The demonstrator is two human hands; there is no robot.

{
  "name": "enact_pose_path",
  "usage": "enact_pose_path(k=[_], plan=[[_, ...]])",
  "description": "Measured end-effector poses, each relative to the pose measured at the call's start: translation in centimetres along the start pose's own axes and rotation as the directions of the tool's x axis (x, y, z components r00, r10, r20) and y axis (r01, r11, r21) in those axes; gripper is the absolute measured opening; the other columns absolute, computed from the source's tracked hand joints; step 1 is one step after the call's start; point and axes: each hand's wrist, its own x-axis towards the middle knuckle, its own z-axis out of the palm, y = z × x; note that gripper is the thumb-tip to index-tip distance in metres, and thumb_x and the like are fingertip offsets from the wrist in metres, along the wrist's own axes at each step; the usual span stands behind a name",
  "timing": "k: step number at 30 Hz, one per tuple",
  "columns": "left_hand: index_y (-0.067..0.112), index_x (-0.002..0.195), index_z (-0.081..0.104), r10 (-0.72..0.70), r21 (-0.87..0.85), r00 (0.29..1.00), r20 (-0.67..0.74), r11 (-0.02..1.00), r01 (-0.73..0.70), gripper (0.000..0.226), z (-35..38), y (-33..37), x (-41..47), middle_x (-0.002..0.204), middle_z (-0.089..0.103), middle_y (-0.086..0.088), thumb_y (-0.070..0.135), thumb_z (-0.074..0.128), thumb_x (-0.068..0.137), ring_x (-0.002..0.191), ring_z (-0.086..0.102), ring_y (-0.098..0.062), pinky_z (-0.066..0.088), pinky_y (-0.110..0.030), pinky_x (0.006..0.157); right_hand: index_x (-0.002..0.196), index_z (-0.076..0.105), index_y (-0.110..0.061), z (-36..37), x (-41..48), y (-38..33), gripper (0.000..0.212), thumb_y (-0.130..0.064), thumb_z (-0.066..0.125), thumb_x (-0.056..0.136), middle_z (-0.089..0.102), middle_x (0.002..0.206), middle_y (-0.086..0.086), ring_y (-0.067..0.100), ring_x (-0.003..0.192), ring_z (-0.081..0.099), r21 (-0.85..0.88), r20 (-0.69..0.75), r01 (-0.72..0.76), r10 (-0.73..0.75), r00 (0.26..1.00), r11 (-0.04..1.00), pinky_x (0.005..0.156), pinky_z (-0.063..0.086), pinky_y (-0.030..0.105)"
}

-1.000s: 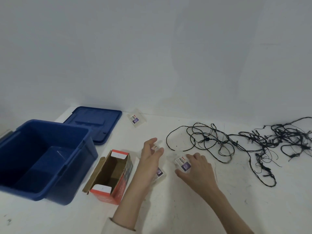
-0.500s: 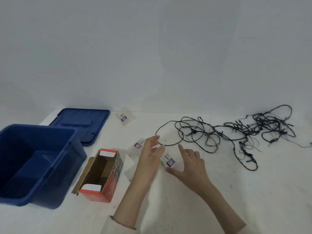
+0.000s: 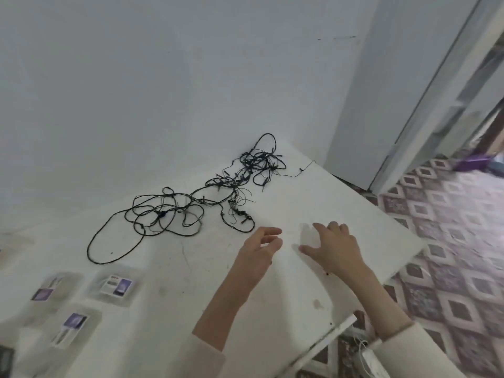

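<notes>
I see the left hand (image 3: 259,248) held just over the white surface (image 3: 300,192), fingers loosely curled, thumb and forefinger apart, nothing in it; the right hand (image 3: 334,246) lies beside it with fingers spread and nearly straight, palm down near the right edge; under its fingertips shows a pale see-through patch (image 3: 306,233), too blurred for me to say what it is, or whether the hand presses it; the two hands are close but apart. The black wire tangle (image 3: 162,213) sprawls along the far side by the wall (image 3: 163,77), its nearest loops just beyond the left hand, not touched. Three small clear packets (image 3: 116,286) with purple labels lie flat at lower left, well apart from both hands; patterned floor (image 3: 450,241) shows off the right edge.
</notes>
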Motion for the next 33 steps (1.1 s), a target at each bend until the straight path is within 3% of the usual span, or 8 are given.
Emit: enact_pose_path(k=[6, 9, 14, 18, 23, 26, 30, 33], plan=[[0.027, 0.113, 0.058, -0.021, 0.034, 0.998, 0.061, 0.999, 0.019, 0.021, 1.9, -0.1, 0.3, 0.107, 0.059, 0.007, 0.024, 0.051, 0.093, 0.103, 0.057, -0.018, 0.047, -0.032, 0.091, 0.138, 0.033, -0.021, 0.8, -0.7, 1.4, 0.061, -0.044, 0.055, 0.085, 0.051, 0.128, 0.005, 0.026, 0.113, 0.053, 0.135, 0.103, -0.052, 0.038, 0.994, 0.989, 0.086, 0.041, 0.032], [0.028, 0.121, 0.052, -0.048, 0.091, 0.993, 0.106, 0.995, 0.039, 0.029, 1.2, -0.3, -0.1, 0.113, 0.059, 0.005, 0.028, 0.053, 0.092, 0.104, 0.058, -0.013, 0.048, -0.03, 0.091, 0.126, 0.042, -0.021, -0.5, -1.3, 0.5, 0.053, -0.037, 0.061, 0.08, 0.062, 0.099, 0.003, 0.022, 0.084, 0.058, 0.294, 0.036, 0.005, -0.017, 0.999, 0.956, 0.068, 0.041, 0.028], [0.032, 0.129, 0.042, -0.04, 0.153, 0.971, 0.235, 0.988, 0.003, 0.049, -0.5, -0.2, -1.9, 0.12, 0.06, 0.007, 0.043, 0.062, 0.085, 0.105, 0.059, -0.002, 0.048, -0.025, 0.09, 0.106, 0.049, -0.022, -4.6, -1.3, -3.6, 0.037, -0.022, 0.071, 0.076, 0.052, 0.073, 0.005, 0.021, 0.056, 0.056, 0.813, 0.012, 0.087, -0.165, 0.986, 0.576, 0.058, 0.05, 0.032], [0.017, 0.113, 0.059, 0.176, -0.073, 0.984, 0.004, 0.982, -0.175, 0.024, -2.8, 0.4, -4.0, 0.089, 0.072, 0.001, 0.028, 0.053, 0.093, 0.088, 0.066, -0.012, 0.05, -0.032, 0.087, 0.119, 0.055, -0.027, -6.6, -2.3, -7.6, 0.045, -0.02, 0.073, 0.078, 0.053, 0.077, 0.007, 0.02, 0.064, 0.064, 0.947, 0.023, 0.094, -0.356, 0.934, 0.307, 0.066, 0.057, 0.033], [0.006, 0.096, 0.065, 0.234, -0.158, 0.933, -0.273, 0.946, -0.283, 0.022, -8.1, 1.0, -6.8, 0.065, 0.055, 0.002, 0.022, 0.05, 0.093, 0.06, 0.052, -0.012, 0.05, -0.025, 0.068, 0.112, 0.062, -0.01, -7.1, -3.4, -11.5, 0.03, -0.02, 0.067, 0.084, 0.063, 0.086, 0.003, 0.013, 0.068, 0.062, 0.938, -0.034, 0.202, -0.505, 0.863, 0.282, 0.064, 0.053, 0.024], [0.007, 0.098, 0.065, 0.246, -0.156, 0.888, -0.389, 0.932, -0.326, 0.022, -10.9, 1.6, -8.5, 0.061, 0.048, 0.004, 0.021, 0.048, 0.094, 0.053, 0.044, -0.009, 0.045, -0.02, 0.059, 0.09, 0.06, -0.004, -7.3, -4.1, -13.5, 0.008, -0.001, 0.063, 0.083, 0.061, 0.071, 0.008, 0.017, 0.058, 0.059, 0.995, 0.032, 0.03, -0.598, 0.801, 0.093, 0.055, 0.048, 0.023], [0.016, 0.108, 0.064, 0.28, -0.062, 0.728, -0.626, 0.913, -0.404, 0.023, -12.5, 1.5, -9.5, 0.06, 0.047, 0.007, 0.02, 0.044, 0.097, 0.052, 0.044, -0.004, 0.037, -0.01, 0.048, 0.095, 0.059, 0.0, -7.1, -5.7, -16.8, 0.02, -0.001, 0.062, 0.075, 0.06, 0.068, 0.017, 0.019, 0.051, 0.055, 0.949, 0.255, -0.314, -0.643, 0.722, 0.024, 0.046, 0.047, 0.021], [0.024, 0.125, 0.055, 0.363, 0.173, 0.616, -0.699, 0.922, -0.346, 0.031, -12.8, 0.0, -9.6, 0.067, 0.052, 0.011, 0.025, 0.04, 0.099, 0.058, 0.045, -0.006, 0.04, -0.013, 0.056, 0.087, 0.059, 0.001, -6.8, -7.1, -18.6, 0.024, -0.006, 0.065, 0.065, 0.063, 0.068, 0.018, 0.017, 0.051, 0.058, 0.77, 0.359, -0.61, -0.663, 0.658, -0.188, 0.048, 0.052, 0.019]])
